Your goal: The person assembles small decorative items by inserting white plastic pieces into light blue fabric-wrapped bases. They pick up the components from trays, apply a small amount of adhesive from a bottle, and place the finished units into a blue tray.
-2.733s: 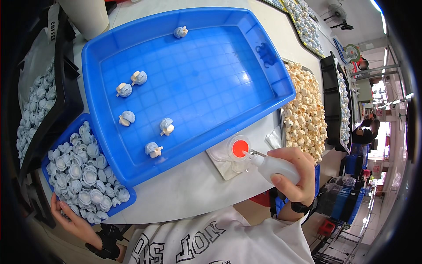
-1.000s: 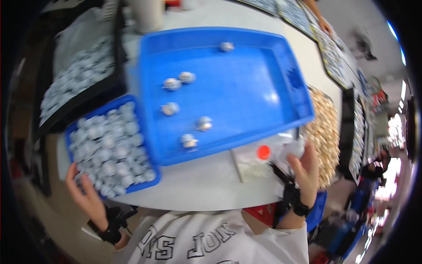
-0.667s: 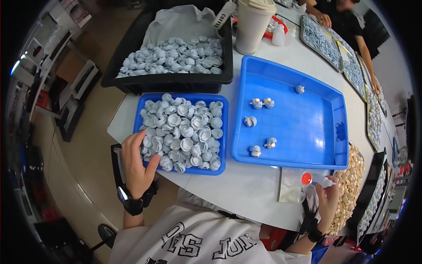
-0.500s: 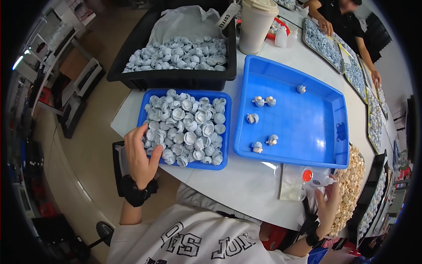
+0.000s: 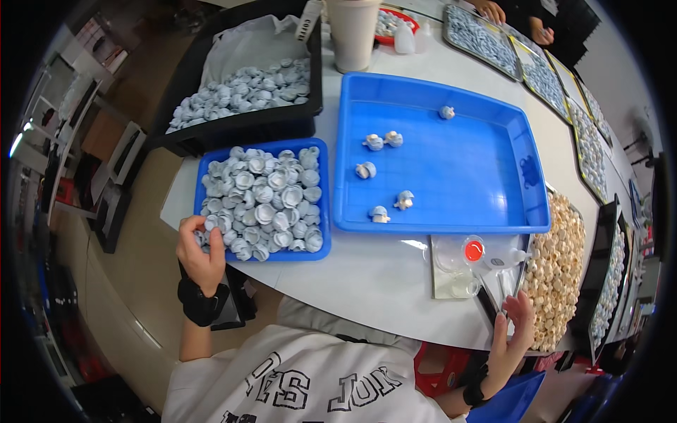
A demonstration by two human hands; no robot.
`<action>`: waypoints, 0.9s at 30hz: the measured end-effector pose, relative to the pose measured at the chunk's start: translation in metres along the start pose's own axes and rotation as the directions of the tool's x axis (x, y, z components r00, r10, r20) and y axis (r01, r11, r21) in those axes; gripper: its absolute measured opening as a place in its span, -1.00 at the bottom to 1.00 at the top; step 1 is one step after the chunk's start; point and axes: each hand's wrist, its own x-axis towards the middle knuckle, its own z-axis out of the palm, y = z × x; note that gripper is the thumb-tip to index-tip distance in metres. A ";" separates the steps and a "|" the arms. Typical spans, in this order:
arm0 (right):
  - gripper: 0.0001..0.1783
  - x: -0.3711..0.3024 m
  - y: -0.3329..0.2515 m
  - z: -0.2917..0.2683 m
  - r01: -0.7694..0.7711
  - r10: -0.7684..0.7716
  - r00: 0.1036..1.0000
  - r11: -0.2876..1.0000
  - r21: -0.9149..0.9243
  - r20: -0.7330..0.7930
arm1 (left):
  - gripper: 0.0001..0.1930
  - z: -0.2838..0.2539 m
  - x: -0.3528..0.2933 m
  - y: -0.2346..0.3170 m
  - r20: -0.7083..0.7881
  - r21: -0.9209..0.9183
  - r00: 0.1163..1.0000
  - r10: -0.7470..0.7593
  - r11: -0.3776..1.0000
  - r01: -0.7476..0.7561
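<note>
My left hand [image 5: 201,259] is at the near left corner of a small blue tray [image 5: 326,229], thumb and fingers closing on a pale grey-blue cup-shaped piece [image 5: 212,223]. Similar hollow pieces [image 5: 265,213] fill that tray in a heap. My right hand [image 5: 513,328], thumb and fingers apart and holding nothing, hovers by a pile of cream-coloured small parts [image 5: 553,282]. Just beyond it a clear squeeze bottle [image 5: 506,259] lies next to a round container with a red centre [image 5: 473,249]. Several assembled blue-and-cream pieces [image 5: 404,200] sit spaced apart in a larger blue tray [image 5: 451,227].
A black bin [image 5: 247,125] with more grey-blue pieces and a plastic liner stands behind the small tray. Beside it is a tall cup [image 5: 352,35]. A red basket [image 5: 395,27] and filled trays [image 5: 483,41] line the far side, near another person's hands [image 5: 490,10].
My view has shifted, so the trays sit further left and higher. My left hand has closed at the tray's corner. My right hand has drawn back from the squeeze bottle.
</note>
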 end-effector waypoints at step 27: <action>-0.69 -0.001 -0.003 0.026 -0.108 0.105 0.994 0.988 0.110 0.029 | -0.81 0.003 0.008 0.008 -0.164 -0.133 0.932 -0.324 0.943 0.304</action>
